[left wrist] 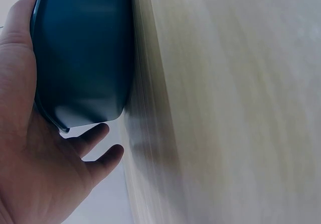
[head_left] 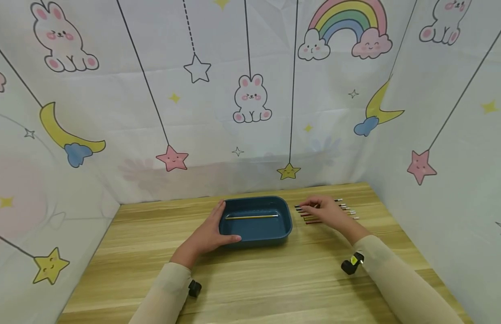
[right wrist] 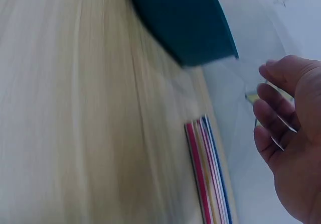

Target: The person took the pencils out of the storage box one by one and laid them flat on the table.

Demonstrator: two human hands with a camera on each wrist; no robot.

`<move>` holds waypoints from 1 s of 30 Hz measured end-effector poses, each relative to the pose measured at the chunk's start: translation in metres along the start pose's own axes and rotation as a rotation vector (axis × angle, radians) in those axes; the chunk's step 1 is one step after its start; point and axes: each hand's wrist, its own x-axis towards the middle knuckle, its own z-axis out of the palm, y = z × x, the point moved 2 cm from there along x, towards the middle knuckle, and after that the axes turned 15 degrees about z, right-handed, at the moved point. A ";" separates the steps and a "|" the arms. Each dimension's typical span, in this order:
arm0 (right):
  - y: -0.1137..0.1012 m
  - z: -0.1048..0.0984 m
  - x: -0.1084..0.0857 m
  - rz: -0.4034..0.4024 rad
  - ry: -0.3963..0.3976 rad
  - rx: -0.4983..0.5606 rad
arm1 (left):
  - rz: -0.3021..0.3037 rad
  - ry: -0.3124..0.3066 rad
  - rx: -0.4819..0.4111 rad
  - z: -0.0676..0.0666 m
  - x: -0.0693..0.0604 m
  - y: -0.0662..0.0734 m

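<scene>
A dark blue rectangular bin point(head_left: 256, 243) stands on the table, with one yellowish pencil point(head_left: 250, 217) lying lengthwise inside. My left hand point(head_left: 208, 234) rests against the bin's front left corner, its thumb along the front and its fingers along the left side. In the left wrist view, a couple of extended fingers point(left wrist: 108, 161) show past the bin's end. To the right of the bin, several pencils point(head_left: 311, 222) lie roughly parallel. My right hand point(head_left: 323, 209) is above them, fingers loosely bent, and the right wrist view shows nothing in its grasp. It partly covers the pencils from the head view.
The wood-grain table point(head_left: 250, 288) meets a white printed cloth point(head_left: 218, 135) at the back and on both sides. Small black devices point(head_left: 349, 266) are on both wrists.
</scene>
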 end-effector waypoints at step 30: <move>-0.078 0.074 0.043 -0.214 -0.132 -0.191 | 0.007 0.008 -0.008 -0.001 0.001 0.002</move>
